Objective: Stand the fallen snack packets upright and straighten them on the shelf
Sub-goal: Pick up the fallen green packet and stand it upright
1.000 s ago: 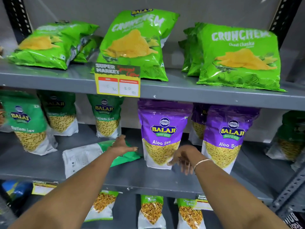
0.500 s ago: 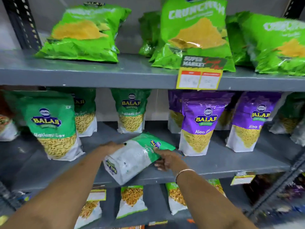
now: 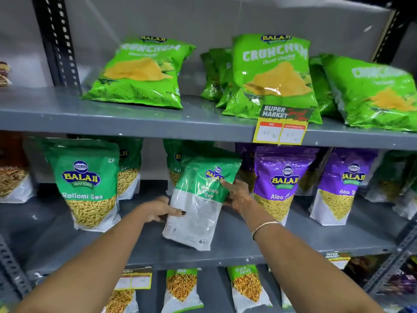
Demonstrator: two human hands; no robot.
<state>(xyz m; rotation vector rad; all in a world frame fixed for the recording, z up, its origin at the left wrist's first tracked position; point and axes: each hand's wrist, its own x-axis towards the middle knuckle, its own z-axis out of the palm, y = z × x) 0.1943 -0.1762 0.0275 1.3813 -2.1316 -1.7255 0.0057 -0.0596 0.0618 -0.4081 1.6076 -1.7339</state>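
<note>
A green and white Ratlami Sev packet point(image 3: 198, 199) is held nearly upright over the middle shelf point(image 3: 304, 240), its back side facing me and its top tilted slightly right. My left hand point(image 3: 161, 210) grips its lower left edge, thumb on the front. My right hand point(image 3: 237, 195) holds its right side, a finger pressed on the green top part. Another Ratlami Sev packet point(image 3: 86, 184) stands upright to the left. Purple Aloo Sev packets point(image 3: 283, 179) stand to the right.
Green Crunchem chip bags point(image 3: 270, 75) lean on the top shelf, behind a yellow price tag point(image 3: 281, 129). More Ratlami Sev packets point(image 3: 129, 172) stand at the back. The lower shelf holds small snack packets point(image 3: 182, 288). Slotted uprights point(image 3: 57, 41) frame the rack.
The packet lay flat on the middle shelf; both hands took hold of it and raised it from a steep slant to nearly upright. The view shifted left and up.
</note>
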